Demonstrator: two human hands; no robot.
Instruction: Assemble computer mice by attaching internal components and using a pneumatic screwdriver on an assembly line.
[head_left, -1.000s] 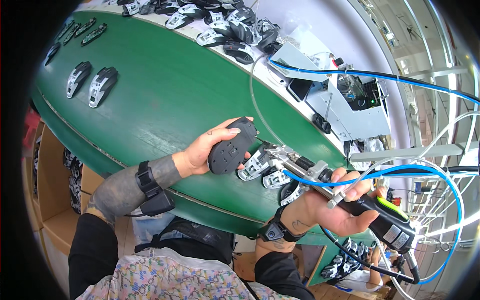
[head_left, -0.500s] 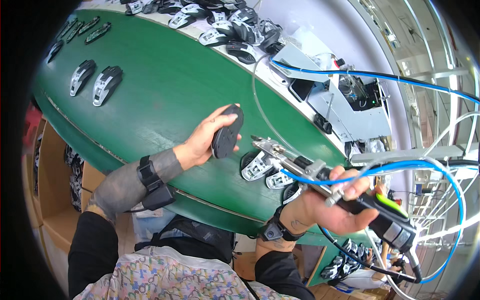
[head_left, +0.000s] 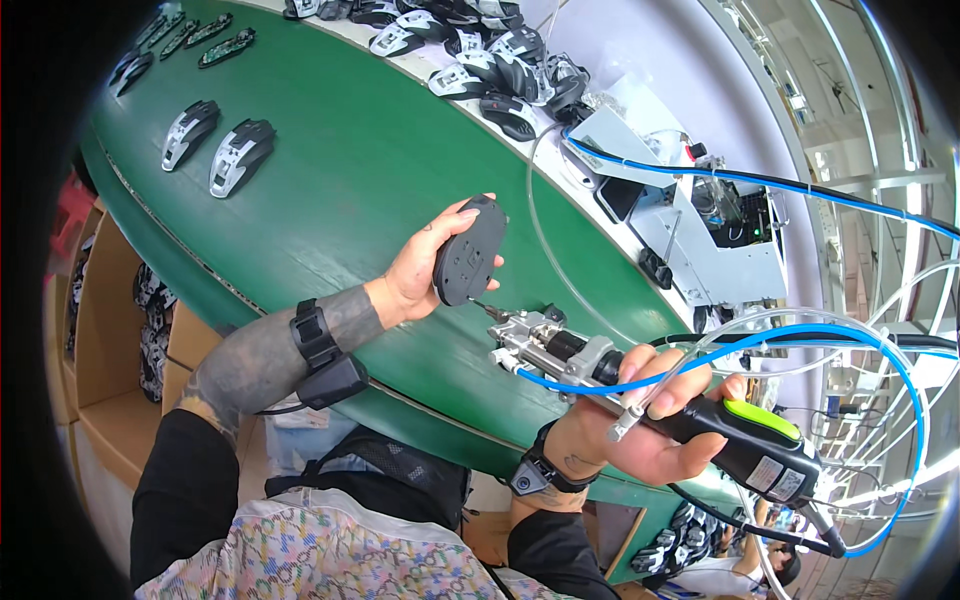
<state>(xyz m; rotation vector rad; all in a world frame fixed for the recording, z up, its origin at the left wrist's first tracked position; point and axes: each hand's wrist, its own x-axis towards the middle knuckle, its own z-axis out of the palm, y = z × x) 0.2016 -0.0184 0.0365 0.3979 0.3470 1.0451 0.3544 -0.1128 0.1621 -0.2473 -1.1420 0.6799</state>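
Driving screwdriver (head_left: 640, 395) tip into held mouse (head_left: 468, 252).

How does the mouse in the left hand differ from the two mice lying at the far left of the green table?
The held mouse is in the left hand, tipped up off the green table with its flat dark underside showing; the two loose mice lie flat, tops up. The held one looks all dark; the loose ones show silver and black. The screwdriver tip in the right hand meets only the held one. All share one outline.

Left hand (head_left: 415, 280) raised, fingers curled; right hand (head_left: 625, 425) clenched, forearms bent inward.
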